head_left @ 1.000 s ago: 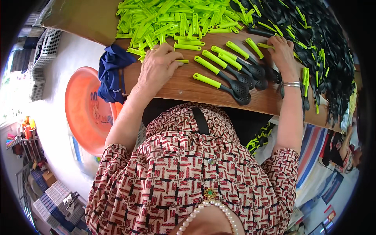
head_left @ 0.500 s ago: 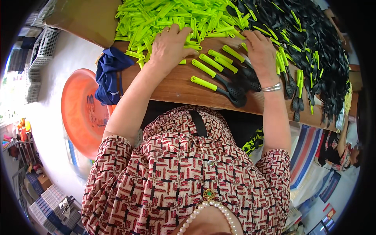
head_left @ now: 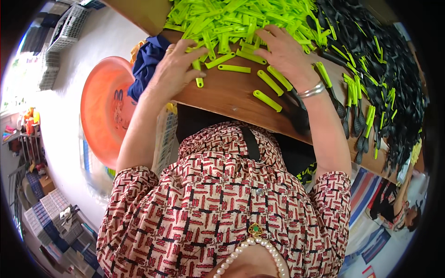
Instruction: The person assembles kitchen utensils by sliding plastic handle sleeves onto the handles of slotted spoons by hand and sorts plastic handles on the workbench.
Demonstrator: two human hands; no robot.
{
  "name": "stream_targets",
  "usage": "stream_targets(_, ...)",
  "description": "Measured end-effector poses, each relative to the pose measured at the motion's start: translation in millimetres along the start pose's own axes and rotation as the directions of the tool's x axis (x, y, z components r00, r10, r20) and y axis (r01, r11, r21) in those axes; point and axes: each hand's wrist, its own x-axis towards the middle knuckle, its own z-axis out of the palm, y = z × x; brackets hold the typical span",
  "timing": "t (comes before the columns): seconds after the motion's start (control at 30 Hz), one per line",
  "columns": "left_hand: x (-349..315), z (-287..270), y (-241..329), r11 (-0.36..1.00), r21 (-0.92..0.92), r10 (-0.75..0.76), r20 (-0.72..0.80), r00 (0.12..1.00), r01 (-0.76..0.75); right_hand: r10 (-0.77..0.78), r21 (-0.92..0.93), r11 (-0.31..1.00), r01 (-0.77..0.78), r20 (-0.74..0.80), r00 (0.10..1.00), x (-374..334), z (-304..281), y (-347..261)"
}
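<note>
My left hand (head_left: 172,69) is at the left of the wooden table with its fingers apart. Beside its thumb lies a lime-green plastic handle (head_left: 199,82), touching or nearly touching it. My right hand (head_left: 288,56), a silver bangle on its wrist, reaches over the near edge of a heap of lime-green handles (head_left: 245,16). Its fingers are stretched out, the tips among the handles. Between my hands lie several loose handles, one lying crosswise (head_left: 234,69). Below my right hand are black utensils with green handles (head_left: 267,100), their dark heads partly hidden by my forearm.
A large pile of black utensil heads (head_left: 384,78) covers the table's right side, with finished-looking green-handled utensils (head_left: 366,132) along its near edge. Dark blue cloth (head_left: 150,62) hangs at the left corner above an orange basin (head_left: 104,111). Another person (head_left: 396,204) is at far right.
The view has shifted, so the table appears turned. My left hand has moved off the heap toward the table's left edge. My right hand has come left onto the handles.
</note>
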Motion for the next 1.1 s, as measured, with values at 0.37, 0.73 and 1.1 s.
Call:
stream_targets(0.37,-8,10,-7,0.976,-0.165,-0.173,-0.182,0.968,0.143,-0.210,0.102,0.968,0.229,-0.175,0.962,-3,1,-27)
stream_targets(0.73,-14,12,-2,0.953,-0.213,-0.264,-0.233,0.936,0.216,-0.354,-0.077,0.932,0.353,0.009,0.935,8,25,-74)
stream_targets(1.1,-16,29,3,0.980,-0.197,-0.040,-0.214,0.976,-0.004,-0.253,0.088,0.964,0.250,0.029,0.967,-19,-3,-44)
